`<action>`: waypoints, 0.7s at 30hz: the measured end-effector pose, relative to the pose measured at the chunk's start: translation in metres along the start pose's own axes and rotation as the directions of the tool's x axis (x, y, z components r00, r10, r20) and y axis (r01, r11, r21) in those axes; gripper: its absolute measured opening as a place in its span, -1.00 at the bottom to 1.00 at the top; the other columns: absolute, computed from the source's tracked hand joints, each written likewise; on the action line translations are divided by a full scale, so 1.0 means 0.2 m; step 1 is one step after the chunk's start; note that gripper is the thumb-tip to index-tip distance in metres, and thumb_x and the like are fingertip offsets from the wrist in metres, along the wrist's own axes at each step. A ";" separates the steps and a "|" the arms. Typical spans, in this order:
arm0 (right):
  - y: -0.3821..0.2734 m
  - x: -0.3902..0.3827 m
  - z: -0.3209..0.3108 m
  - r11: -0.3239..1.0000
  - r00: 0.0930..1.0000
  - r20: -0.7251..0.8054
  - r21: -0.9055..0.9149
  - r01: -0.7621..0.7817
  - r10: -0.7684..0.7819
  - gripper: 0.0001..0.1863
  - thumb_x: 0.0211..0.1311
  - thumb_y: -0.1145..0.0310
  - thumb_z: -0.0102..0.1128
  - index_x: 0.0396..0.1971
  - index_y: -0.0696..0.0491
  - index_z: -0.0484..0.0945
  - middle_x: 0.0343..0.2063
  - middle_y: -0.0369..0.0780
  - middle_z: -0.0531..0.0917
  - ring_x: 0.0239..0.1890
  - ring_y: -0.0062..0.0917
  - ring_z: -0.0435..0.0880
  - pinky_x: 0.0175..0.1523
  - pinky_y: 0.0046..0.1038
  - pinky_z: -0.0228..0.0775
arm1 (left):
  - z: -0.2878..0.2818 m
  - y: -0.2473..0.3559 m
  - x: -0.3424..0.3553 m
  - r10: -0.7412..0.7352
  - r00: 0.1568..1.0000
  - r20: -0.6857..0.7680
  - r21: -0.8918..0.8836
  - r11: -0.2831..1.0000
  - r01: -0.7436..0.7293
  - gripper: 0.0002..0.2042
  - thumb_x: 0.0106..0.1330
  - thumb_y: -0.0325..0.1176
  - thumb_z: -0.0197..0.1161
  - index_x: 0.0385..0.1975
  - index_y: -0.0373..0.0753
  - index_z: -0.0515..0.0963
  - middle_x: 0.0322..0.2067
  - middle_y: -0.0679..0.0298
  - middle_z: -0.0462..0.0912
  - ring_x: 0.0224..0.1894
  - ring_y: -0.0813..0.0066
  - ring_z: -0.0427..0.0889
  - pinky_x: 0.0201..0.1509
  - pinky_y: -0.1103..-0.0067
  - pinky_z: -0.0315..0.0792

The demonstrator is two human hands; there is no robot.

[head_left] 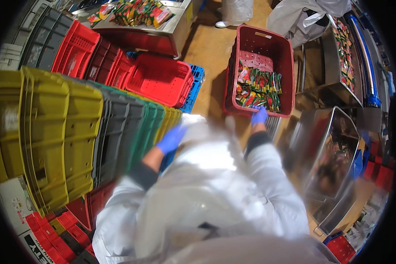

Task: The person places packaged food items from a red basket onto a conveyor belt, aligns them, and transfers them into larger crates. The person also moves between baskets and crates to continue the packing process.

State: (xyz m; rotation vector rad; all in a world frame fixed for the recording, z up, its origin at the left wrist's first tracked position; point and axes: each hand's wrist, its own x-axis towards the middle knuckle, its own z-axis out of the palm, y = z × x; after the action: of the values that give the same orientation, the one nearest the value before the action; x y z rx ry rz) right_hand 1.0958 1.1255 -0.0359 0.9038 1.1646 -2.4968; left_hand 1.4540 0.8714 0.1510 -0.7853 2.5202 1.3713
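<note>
My right hand (259, 116), in a blue glove, grips the near rim of a red plastic crate (284, 53) that stands on the floor ahead. Several small colourful packets (257, 88) lie in the crate's near half. My left hand (170, 138), also blue-gloved, hangs in front of my white coat beside a row of nested crates; it is blurred, seems to hold nothing, and whether its fingers are apart is unclear.
Nested yellow, grey and green crates (75, 132) fill the left. Red crates (158, 79) lie beyond on a blue pallet (194, 88). A steel table (163, 31) with packets stands at the back. A steel chute (330, 163) is on the right. Another person in white (303, 17) works behind.
</note>
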 end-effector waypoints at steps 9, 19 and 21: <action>0.17 -0.58 -0.69 0.995 0.997 0.009 -0.064 -0.072 0.073 -0.89 0.18 0.51 -0.11 -0.52 0.04 0.35 -0.64 -0.28 0.45 -0.57 -0.45 0.52 -0.32 -0.42 0.52 | 0.11 -0.35 -0.82 -0.044 0.993 -0.111 0.090 0.994 0.054 -0.60 0.44 -0.11 -0.03 0.05 -0.31 0.44 -0.12 -0.03 0.60 -0.11 0.08 0.58 0.04 0.35 0.41; 0.07 -1.20 -1.21 0.970 0.992 0.041 -0.218 -0.108 0.119 -0.96 0.11 0.49 -0.03 -0.49 0.05 0.40 -0.58 -0.26 0.52 -0.43 -0.39 0.62 -0.19 -0.37 0.52 | 0.30 -0.03 -1.77 0.408 0.846 -0.343 0.499 0.842 -0.204 -0.62 0.25 -0.44 0.16 0.09 -0.30 0.40 0.18 0.05 0.35 0.14 0.07 0.46 0.23 0.39 0.31; 0.04 -1.21 -1.39 0.971 0.993 0.036 -0.216 -0.104 0.114 -0.99 0.10 0.47 0.00 -0.47 0.05 0.41 -0.57 -0.26 0.52 -0.45 -0.40 0.60 -0.25 -0.40 0.45 | 0.30 -0.04 -1.85 0.433 0.842 -0.321 0.473 0.844 -0.254 -0.54 0.22 -0.50 0.16 0.16 -0.28 0.32 0.20 0.08 0.31 0.18 0.07 0.43 0.26 0.37 0.29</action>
State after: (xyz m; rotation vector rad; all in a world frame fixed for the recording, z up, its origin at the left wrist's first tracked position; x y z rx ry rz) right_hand 1.4080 1.3217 -0.0261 0.8212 1.3002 -2.2422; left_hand 1.7651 1.0534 0.2528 -0.5888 3.2719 0.7249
